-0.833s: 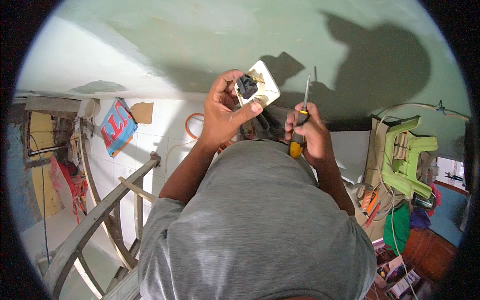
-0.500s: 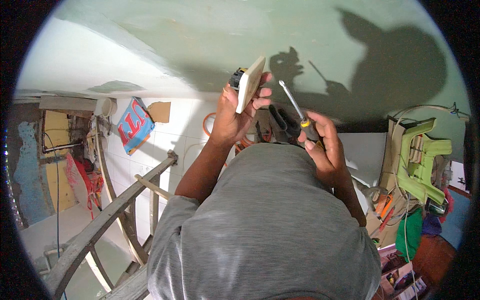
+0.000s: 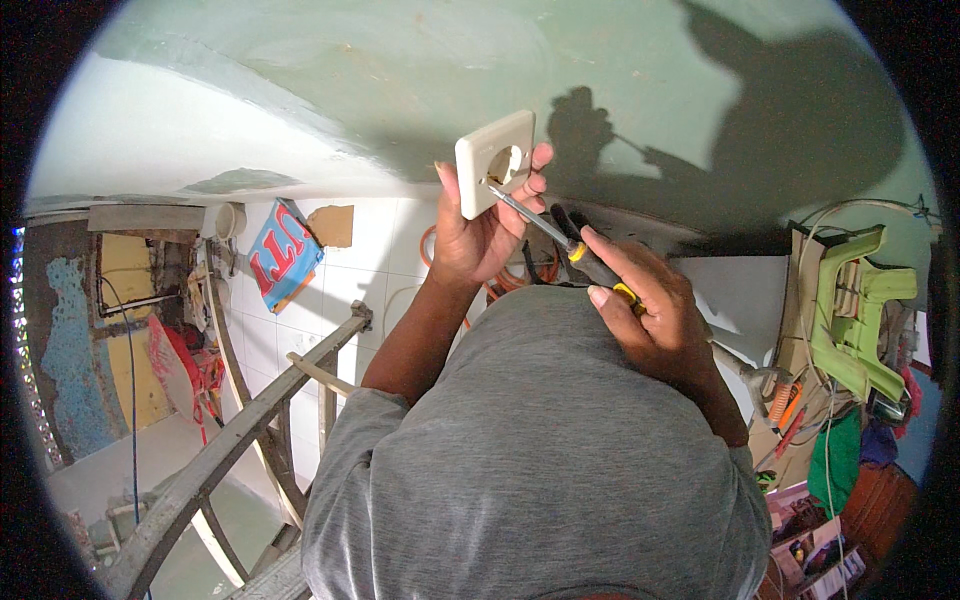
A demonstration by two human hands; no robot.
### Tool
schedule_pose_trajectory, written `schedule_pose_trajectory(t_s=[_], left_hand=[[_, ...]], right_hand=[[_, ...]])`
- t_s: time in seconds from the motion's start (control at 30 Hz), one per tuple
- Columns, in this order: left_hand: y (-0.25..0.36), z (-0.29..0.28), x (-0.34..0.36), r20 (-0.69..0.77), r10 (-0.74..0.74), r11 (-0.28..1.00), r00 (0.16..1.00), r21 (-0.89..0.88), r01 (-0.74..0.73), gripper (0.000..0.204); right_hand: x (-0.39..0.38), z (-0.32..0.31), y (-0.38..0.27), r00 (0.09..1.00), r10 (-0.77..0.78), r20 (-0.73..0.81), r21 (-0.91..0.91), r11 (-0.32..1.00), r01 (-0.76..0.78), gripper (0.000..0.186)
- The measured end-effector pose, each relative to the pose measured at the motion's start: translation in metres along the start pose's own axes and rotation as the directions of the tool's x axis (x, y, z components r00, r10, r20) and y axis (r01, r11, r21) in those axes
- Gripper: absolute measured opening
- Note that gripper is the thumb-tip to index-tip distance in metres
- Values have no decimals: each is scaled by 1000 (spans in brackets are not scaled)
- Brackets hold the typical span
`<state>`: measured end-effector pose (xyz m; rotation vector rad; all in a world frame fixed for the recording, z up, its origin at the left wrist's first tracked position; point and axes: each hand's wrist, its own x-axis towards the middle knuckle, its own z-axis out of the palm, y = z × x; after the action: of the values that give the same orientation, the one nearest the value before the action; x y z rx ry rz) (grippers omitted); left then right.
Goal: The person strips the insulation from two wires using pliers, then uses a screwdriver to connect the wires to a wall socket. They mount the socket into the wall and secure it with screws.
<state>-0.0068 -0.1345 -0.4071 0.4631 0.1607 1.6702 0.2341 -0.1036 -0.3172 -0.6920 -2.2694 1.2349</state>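
Observation:
My left hand [image 3: 470, 240] grips a square white socket faceplate [image 3: 470, 170] by its edges and back, with its front turned toward me and a round opening in its middle. My right hand [image 3: 645, 305] holds a screwdriver [image 3: 595, 265] with a black and yellow handle and a metal shaft. The screwdriver's tip meets the plate's front at the lower left of the round opening. The back of the plate is mostly hidden.
A wooden ladder [image 3: 255, 420] stands at lower left. A green wall [image 3: 620, 50] lies ahead, white tiles [image 3: 370, 270] below. At right are a light-green plastic stool [image 3: 845, 310], loose cables, tools and boxes [image 3: 810, 550]. An orange hose [image 3: 430, 245] loops behind my hands.
My left hand has turned the plate so its front faces me, hiding the black block behind it. My right hand has tilted the screwdriver leftward, bringing its tip onto the plate.

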Motion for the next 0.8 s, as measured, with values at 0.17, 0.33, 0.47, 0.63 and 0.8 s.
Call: schedule_pose_trajectory(t_s=[0.17,0.33,0.47,0.63,0.8], left_hand=[[4,-3,0,-50,-1,992,999,129,7,94],[9,-5,0,-64,26,916,998,400,2,95],[17,-8,1,-84,107,887,991,458,-57,92],[31,-3,4,-122,104,837,987,546,-21,96],[40,-8,3,-61,97,725,993,688,-29,103]], right_hand=[[7,1,0,1000,-1,4,8,1000,1,53],[13,-1,3,999,22,42,22,999,-23,52],[18,-7,6,999,-28,36,-29,999,29,49],[27,-15,11,837,457,301,444,710,-547,39],[25,-11,23,778,529,339,478,616,-627,37]])
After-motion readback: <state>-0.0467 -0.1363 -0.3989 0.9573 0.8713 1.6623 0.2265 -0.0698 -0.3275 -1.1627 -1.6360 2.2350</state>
